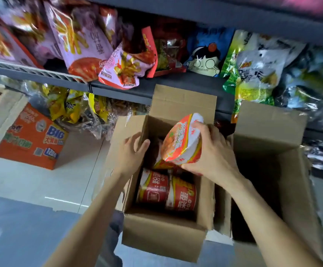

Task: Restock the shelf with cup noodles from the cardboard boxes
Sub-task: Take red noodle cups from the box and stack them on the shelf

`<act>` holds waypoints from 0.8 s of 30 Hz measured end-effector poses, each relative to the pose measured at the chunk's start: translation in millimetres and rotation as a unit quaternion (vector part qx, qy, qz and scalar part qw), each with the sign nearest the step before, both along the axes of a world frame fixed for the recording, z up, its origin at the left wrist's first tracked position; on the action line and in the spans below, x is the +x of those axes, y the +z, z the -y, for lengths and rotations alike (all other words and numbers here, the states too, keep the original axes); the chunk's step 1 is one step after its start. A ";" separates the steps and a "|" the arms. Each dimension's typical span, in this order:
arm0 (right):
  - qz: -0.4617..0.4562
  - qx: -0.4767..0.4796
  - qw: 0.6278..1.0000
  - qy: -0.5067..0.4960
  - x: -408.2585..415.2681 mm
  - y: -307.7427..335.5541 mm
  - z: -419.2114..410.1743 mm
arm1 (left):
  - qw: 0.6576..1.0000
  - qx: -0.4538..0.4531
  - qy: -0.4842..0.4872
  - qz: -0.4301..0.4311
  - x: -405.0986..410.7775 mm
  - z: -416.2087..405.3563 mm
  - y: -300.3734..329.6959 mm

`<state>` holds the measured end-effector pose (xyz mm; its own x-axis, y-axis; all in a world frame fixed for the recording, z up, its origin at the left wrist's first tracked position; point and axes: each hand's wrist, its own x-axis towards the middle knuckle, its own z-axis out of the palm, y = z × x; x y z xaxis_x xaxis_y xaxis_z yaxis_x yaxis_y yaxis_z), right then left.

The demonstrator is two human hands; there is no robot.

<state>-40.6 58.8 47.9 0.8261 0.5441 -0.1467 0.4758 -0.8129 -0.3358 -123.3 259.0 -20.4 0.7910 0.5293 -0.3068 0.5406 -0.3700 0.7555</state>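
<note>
Even indoor light is filling the scene. Glare is glinting off snack bags point(83, 45). Edges are blurring and bending.

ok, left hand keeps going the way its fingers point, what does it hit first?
Probably the tilted cup noodle that the right hand holds: the left hand points up and right across the open cardboard box. Depth is unclear; it might pass below, toward the cups underneath.

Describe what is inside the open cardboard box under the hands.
Two red cup noodles lie in the box; the right hand lifts another cup, hiding what lies beneath.
</note>
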 end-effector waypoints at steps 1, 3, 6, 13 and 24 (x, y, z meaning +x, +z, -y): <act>-0.045 0.085 0.995 -0.033 -1.0 23.7 4.4 | 0.997 -0.054 0.017 0.049 -3.2 7.0 19.6; -0.126 0.243 0.960 -0.065 -1.3 64.1 11.5 | 0.978 -0.148 0.023 0.149 -5.6 19.1 62.6; -0.118 0.398 0.909 -0.040 1.5 114.0 8.1 | 0.931 -0.233 -0.001 0.280 1.3 28.7 136.0; 0.011 0.516 0.856 -0.017 55.9 204.9 -22.5 | 0.890 -0.102 -0.107 0.431 57.5 20.2 258.8; 0.112 0.374 0.916 -0.092 147.3 189.7 -69.2 | 0.953 0.087 -0.027 0.288 193.4 1.0 253.7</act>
<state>106.6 128.0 237.6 0.8777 0.2709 0.3952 0.4789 -0.4685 -0.7424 70.1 258.0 233.3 0.8290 0.4866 0.2755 0.0310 -0.5319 0.8462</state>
